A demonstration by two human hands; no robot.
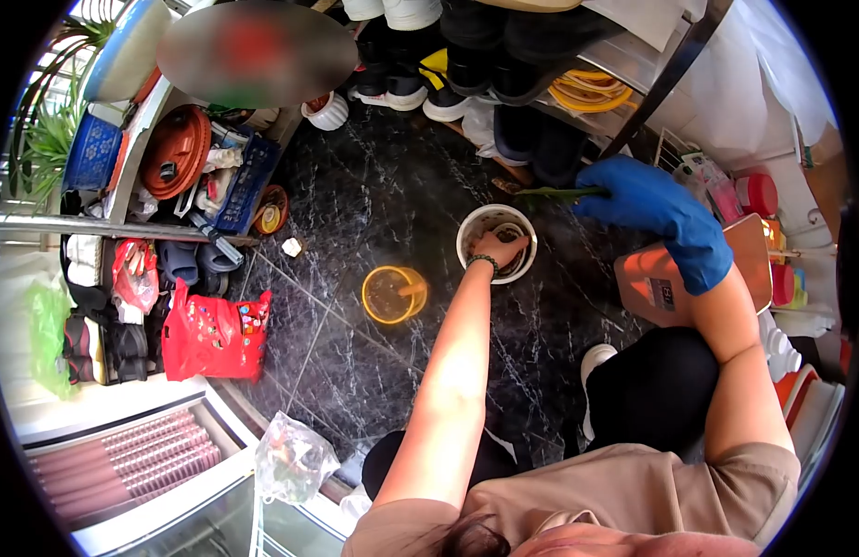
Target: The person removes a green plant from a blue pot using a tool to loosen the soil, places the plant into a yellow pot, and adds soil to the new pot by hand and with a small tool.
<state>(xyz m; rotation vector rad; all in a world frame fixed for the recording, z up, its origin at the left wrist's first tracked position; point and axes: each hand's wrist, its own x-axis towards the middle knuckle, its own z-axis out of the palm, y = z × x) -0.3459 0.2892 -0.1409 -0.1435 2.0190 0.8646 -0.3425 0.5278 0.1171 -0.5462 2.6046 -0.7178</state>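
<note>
My left hand, bare with a dark bead bracelet at the wrist, reaches into a white pot on the floor. Something round and brownish shows inside the pot around the fingers; the fingertips are hidden. My right hand wears a long blue rubber glove and is closed on a plant with narrow green leaves. The plant lies sideways above the floor, its brown end pointing left, to the upper right of the pot. Left of the pot stands a translucent yellow tub with dark contents and an orange-yellow piece in it.
Shoes line a rack at the back. A red plastic bag and slippers are at left, below a shelf with pots and a blue basket. A pinkish bin stands at right. Dark marbled tiles cover the floor.
</note>
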